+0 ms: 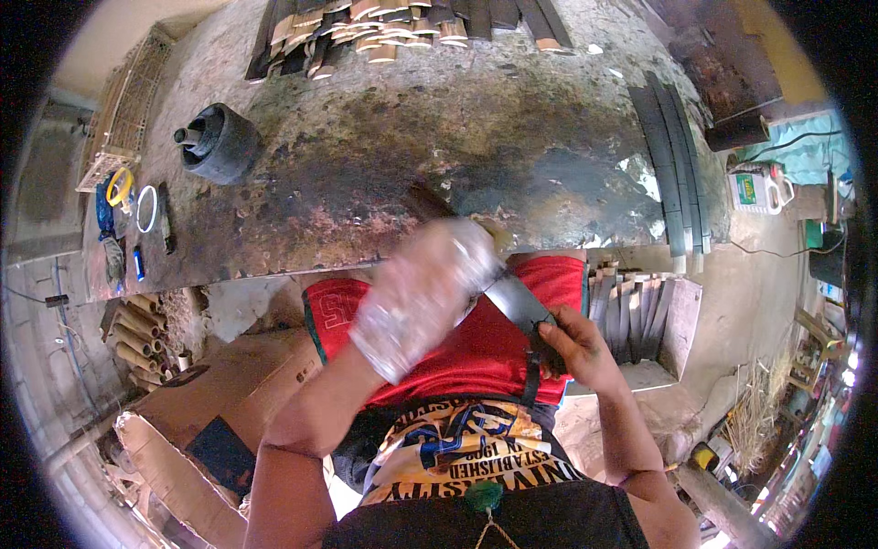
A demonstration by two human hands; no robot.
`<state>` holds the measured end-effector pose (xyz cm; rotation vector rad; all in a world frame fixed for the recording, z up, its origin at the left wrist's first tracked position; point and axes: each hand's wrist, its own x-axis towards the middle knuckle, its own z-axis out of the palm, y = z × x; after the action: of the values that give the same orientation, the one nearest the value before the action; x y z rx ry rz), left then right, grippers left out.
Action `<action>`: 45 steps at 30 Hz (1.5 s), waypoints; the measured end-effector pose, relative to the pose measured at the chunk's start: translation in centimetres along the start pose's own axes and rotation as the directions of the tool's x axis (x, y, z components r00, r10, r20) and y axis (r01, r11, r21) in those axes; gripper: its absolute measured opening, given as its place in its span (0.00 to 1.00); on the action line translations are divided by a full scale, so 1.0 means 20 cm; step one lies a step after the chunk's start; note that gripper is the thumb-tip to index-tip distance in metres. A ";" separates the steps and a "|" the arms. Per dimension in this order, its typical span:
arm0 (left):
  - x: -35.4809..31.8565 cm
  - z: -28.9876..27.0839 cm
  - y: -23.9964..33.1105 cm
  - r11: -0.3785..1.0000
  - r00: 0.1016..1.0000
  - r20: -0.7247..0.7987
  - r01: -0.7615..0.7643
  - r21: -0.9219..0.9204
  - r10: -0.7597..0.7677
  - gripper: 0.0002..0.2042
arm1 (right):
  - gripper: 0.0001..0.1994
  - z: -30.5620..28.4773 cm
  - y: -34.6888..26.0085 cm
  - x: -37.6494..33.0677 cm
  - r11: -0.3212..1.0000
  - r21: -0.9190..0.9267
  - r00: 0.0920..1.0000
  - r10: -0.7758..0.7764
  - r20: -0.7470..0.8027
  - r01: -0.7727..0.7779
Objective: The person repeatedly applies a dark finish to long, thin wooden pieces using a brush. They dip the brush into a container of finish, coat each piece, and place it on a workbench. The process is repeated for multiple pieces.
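Observation:
A black-coated split bamboo strip [518, 297] slants from my lap up over the near edge of the stained worktable [366, 119]. My right hand [572, 343] grips its lower end, thumb on top and fingers underneath. My left hand [425, 284], in a clear plastic glove and blurred by motion, curls over the strip higher up. A dark end pokes out beyond that hand. Something small and yellowish shows beside the gloved fingers, too smeared to make out. Red cloth [430, 361] covers my lap beneath the strip.
Black bamboo strips [672, 165] lie at the table's right; more with pale ends [384, 32] are piled at the back. A dark round pot [219, 144], tape rings [146, 209] and a wire basket [128, 105] stand left. A box of strips [677, 320] sits below right.

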<state>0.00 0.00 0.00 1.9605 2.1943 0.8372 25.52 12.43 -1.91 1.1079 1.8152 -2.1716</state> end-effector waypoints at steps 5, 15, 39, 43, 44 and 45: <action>0.01 0.08 -0.06 0.991 0.998 -0.057 0.033 0.130 -0.026 0.14 | 0.09 0.01 0.04 0.00 0.841 -0.496 0.951 -0.296 -0.088 0.216; -0.04 -0.09 -0.62 0.864 0.897 -0.263 0.209 -0.458 -0.356 0.17 | 0.09 -0.01 0.00 -0.01 0.992 -0.057 0.991 -0.118 -0.059 0.114; -0.32 -0.21 -0.63 0.836 0.831 -0.361 0.204 -0.510 -0.423 0.21 | 0.33 -1.12 -0.12 0.25 0.562 -0.786 0.540 -0.591 -0.599 -0.256; -0.44 -0.12 -0.70 0.225 0.764 -0.166 -0.028 -0.974 -0.623 0.32 | 0.31 -1.01 -0.26 0.36 0.471 -0.879 0.444 -0.774 -0.451 -0.070; -0.45 -0.09 -0.74 0.153 0.777 -0.105 -0.012 -0.988 -0.621 0.37 | 0.29 -0.94 -0.31 0.41 0.399 -0.917 0.431 -0.827 -0.362 -0.005; -0.46 -0.06 -0.74 0.096 0.785 -0.166 -0.135 -0.986 -0.596 0.34 | 0.28 -0.88 -0.37 0.48 0.395 -0.918 0.425 -0.833 -0.354 0.011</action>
<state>-12.07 -9.56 -8.29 0.5717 1.1533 2.2058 22.84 33.56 -1.80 1.4358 3.3934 -0.3157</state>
